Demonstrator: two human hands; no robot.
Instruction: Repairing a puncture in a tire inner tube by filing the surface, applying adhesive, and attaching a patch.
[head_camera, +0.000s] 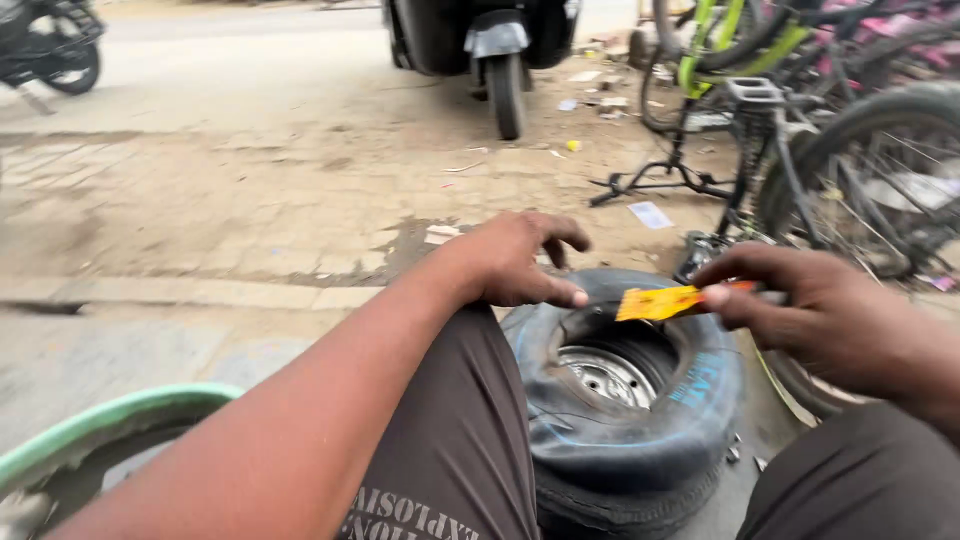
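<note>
Two hands, one orange strip, one small tyre with tube.

Right hand: grip pinched on one orange strip, held above the tyre's hub. Left hand: grip released, fingers spread, thumb near the strip's left end, not touching it. One small wheel with black inner tube lies on the ground between the knees. One green basin at lower left. Bicycles crowd the right; open paving lies left and ahead.

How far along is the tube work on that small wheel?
Done: the tube is out and draped over the tyre and steel rim. In hand: the right hand pinches a yellow strip; the left hand hovers above the tube. Left: nothing stuck on yet; the tube is not refitted.
</note>
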